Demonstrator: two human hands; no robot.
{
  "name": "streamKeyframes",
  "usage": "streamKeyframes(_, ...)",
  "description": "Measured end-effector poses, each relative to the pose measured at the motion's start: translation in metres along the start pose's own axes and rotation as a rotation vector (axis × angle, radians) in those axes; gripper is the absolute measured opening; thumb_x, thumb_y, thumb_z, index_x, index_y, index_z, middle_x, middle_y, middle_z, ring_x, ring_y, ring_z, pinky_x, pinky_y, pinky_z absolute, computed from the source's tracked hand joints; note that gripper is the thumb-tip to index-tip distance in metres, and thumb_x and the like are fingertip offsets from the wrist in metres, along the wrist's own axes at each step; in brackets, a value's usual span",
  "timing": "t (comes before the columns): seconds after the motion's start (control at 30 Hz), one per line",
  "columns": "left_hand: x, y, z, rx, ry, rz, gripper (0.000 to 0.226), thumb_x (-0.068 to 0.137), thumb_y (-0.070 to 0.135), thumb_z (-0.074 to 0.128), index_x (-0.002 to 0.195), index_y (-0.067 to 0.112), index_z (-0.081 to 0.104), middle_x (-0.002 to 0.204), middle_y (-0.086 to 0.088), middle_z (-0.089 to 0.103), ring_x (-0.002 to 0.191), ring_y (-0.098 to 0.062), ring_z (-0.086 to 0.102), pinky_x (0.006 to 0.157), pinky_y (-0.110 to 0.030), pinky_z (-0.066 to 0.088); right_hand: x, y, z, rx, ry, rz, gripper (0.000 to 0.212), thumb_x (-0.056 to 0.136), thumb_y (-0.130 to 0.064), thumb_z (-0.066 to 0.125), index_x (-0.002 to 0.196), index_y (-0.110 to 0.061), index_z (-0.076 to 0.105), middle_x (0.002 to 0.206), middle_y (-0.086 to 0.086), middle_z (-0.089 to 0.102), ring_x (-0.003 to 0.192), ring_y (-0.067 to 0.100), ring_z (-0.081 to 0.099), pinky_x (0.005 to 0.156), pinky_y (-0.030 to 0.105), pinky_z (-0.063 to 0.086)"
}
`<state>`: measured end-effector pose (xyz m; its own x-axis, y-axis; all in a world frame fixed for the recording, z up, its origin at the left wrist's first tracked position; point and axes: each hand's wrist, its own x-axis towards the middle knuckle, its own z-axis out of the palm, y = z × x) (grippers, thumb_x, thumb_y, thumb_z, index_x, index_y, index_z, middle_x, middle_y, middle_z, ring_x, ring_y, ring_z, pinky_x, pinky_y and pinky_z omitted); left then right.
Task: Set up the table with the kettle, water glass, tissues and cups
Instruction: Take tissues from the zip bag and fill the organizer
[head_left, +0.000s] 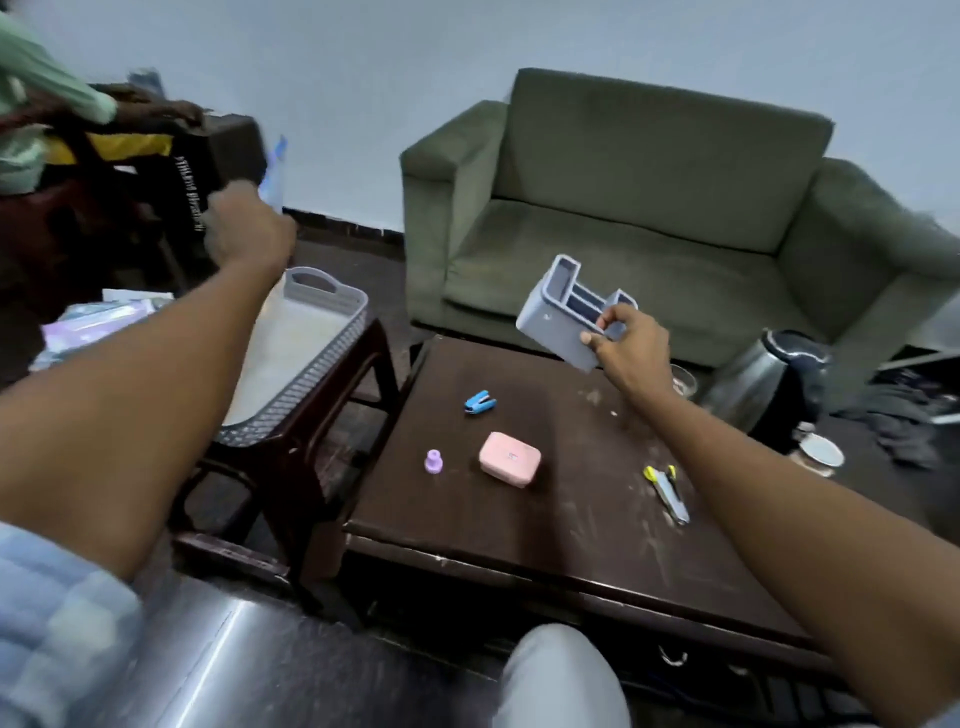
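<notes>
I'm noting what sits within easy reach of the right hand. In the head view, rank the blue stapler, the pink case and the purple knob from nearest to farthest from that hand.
Measured from the right hand, which holds a grey organizer above the table:
1. Blue stapler, down and left of the hand, toward the table's far side.
2. Pink case, mid-table, closer to the camera.
3. Purple knob, left of the pink case.
</notes>
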<state>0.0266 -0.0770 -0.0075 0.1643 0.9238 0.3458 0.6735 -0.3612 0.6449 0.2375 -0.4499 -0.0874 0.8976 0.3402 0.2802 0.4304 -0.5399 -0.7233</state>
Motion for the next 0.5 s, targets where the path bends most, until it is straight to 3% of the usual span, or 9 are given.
streamKeyframes(0.13,-0.064,0.088,0.015,-0.086,-0.097,0.17,0.031,0.088,0.009,0.054,0.115,0.001,0.067,0.125,-0.026,0.068,0.119,-0.048,0.065,0.095,-0.05,0.055,-0.033,0.056,-0.032,-0.116,-0.059,0.076,0.018,0.082,-0.018,0.087,0.086,-0.014,0.07,0.094,0.017,0.074,0.094,0.033,0.068,0.077,0.037,0.05)
streamKeyframes(0.27,-0.148,0.139,0.053,-0.175,-0.276,0.215,0.033,0.089,0.012,0.056,0.118,0.001,0.067,0.126,-0.024,0.068,0.12,-0.046,0.064,0.097,-0.048,0.053,-0.063,0.092,-0.04,-0.173,-0.153,0.154,0.022,0.083,-0.017,0.087,0.083,-0.02,0.065,0.098,0.016,0.068,0.092,0.036,0.07,0.072,0.031,0.044)
streamKeyframes(0.4,-0.216,0.163,0.087,-0.239,-0.412,0.18,0.029,0.087,0.011,0.059,0.113,0.002,0.068,0.122,-0.024,0.068,0.115,-0.045,0.066,0.092,-0.046,0.056,-0.095,0.104,-0.021,-0.132,-0.022,0.243,0.012,0.09,-0.017,0.077,0.092,-0.015,0.066,0.149,0.023,0.043,0.103,0.043,0.067,0.095,0.042,0.053)
streamKeyframes(0.5,-0.243,0.172,0.104,-0.241,-0.473,0.167,0.027,0.087,0.01,0.057,0.111,0.002,0.065,0.12,-0.023,0.067,0.112,-0.043,0.066,0.089,-0.048,0.059,-0.113,0.1,-0.003,-0.182,0.031,0.235,0.014,0.097,-0.018,0.068,0.109,-0.01,0.067,0.171,0.02,0.021,0.105,0.043,0.068,0.092,0.045,0.052)
